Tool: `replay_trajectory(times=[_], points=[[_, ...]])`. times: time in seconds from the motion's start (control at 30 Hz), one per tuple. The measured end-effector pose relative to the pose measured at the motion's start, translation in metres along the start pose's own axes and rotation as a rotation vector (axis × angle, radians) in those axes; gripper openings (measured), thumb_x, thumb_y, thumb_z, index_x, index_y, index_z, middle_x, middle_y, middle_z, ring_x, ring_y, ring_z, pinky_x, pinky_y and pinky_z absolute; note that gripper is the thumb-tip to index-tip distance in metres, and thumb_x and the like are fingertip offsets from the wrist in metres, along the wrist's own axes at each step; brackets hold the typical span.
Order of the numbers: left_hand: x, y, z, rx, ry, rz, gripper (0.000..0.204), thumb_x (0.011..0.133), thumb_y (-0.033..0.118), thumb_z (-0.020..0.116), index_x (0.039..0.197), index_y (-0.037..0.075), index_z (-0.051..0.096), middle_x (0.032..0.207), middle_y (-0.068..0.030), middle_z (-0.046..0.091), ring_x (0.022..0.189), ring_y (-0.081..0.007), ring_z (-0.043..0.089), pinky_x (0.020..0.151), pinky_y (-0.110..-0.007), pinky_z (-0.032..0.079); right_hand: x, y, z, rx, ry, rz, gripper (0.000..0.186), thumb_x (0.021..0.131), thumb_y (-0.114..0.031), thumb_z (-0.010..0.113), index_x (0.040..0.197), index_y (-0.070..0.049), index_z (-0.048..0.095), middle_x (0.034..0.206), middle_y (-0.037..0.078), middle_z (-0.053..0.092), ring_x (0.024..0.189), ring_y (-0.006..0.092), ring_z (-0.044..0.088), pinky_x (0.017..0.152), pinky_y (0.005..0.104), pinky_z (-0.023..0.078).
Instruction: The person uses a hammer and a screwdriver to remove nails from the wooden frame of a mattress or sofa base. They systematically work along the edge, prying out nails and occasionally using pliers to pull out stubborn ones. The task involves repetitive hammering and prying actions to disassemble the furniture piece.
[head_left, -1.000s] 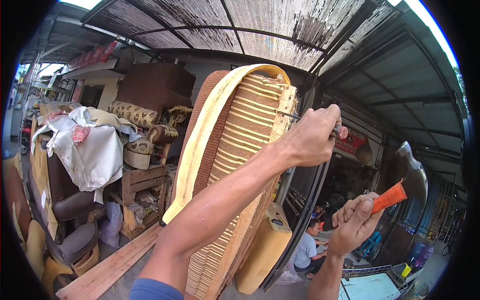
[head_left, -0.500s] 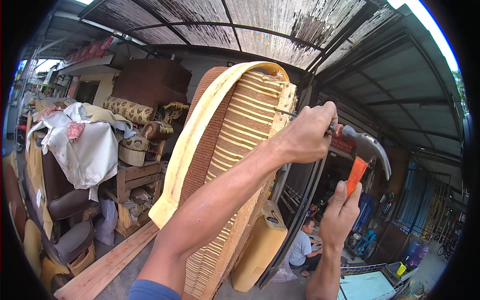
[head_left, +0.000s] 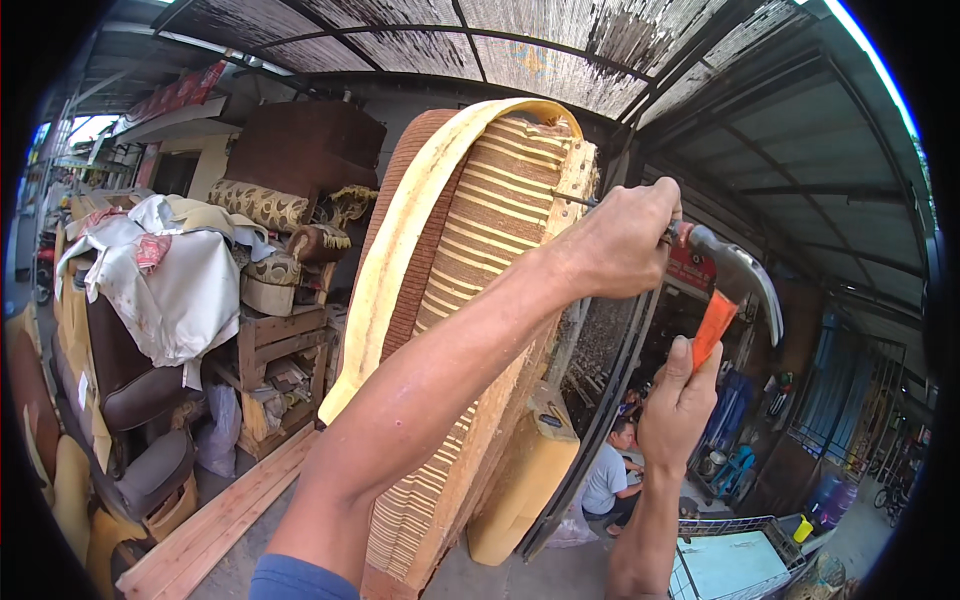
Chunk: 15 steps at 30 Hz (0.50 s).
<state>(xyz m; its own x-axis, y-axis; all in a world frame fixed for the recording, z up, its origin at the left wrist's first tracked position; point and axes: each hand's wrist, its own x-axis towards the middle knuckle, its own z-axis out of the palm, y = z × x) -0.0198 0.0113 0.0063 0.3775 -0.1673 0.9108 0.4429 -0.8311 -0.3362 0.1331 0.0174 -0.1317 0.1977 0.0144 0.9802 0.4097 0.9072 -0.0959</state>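
Note:
An upended sofa piece point(head_left: 480, 230) with brown and cream striped cloth and a yellow foam edge stands in front of me. My left hand point(head_left: 620, 240) is closed around a thin metal tool point(head_left: 572, 198) whose tip points at the sofa's wooden edge near the top. My right hand point(head_left: 682, 400) grips the orange handle of a claw hammer point(head_left: 735, 280). The hammer's steel head sits right behind my left fist, at the tool's back end.
Stacked armchairs and cushions under a white cloth point(head_left: 170, 280) fill the left. A wooden crate point(head_left: 270, 350) and floor planks point(head_left: 220, 520) lie below them. A yellow foam block point(head_left: 520, 480) leans by the sofa. A person in a grey shirt point(head_left: 610, 470) crouches lower right, near a blue-topped table point(head_left: 730, 565).
My right hand has swung the hammer up and leftward from low on the right until its head is at the tool's end. My left hand stayed on the sofa's edge.

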Motion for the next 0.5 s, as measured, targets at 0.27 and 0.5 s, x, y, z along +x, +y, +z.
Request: replay_trajectory(times=[0.27, 0.5], points=[[0.021, 0.012, 0.016, 0.271, -0.231, -0.111, 0.021, 0.084, -0.002, 0.055, 0.102, -0.007, 0.047, 0.091, -0.0314, 0.068, 0.094, -0.0482, 0.067, 0.08, -0.056, 0.051, -0.018, -0.008, -0.049, 0.485, 0.293, 0.111, 0.024, 0.11, -0.03, 0.046, 0.103, -0.008, 0.044, 0.065, -0.006, 0.032, 0.051, 0.0006, 0.029, 0.041, 0.0182, 0.025], [0.042, -0.006, 0.058, 0.553, -0.508, -0.294, 0.031, 0.086, 0.012, 0.062, 0.11, -0.005, 0.054, 0.109, -0.0261, 0.07, 0.103, -0.0429, 0.07, 0.087, -0.048, 0.056, -0.035, -0.006, -0.113, 0.43, 0.254, 0.22, 0.027, 0.11, -0.035, 0.045, 0.1, -0.009, 0.043, 0.066, -0.005, 0.032, 0.049, 0.0009, 0.027, 0.039, 0.0185, 0.025]])
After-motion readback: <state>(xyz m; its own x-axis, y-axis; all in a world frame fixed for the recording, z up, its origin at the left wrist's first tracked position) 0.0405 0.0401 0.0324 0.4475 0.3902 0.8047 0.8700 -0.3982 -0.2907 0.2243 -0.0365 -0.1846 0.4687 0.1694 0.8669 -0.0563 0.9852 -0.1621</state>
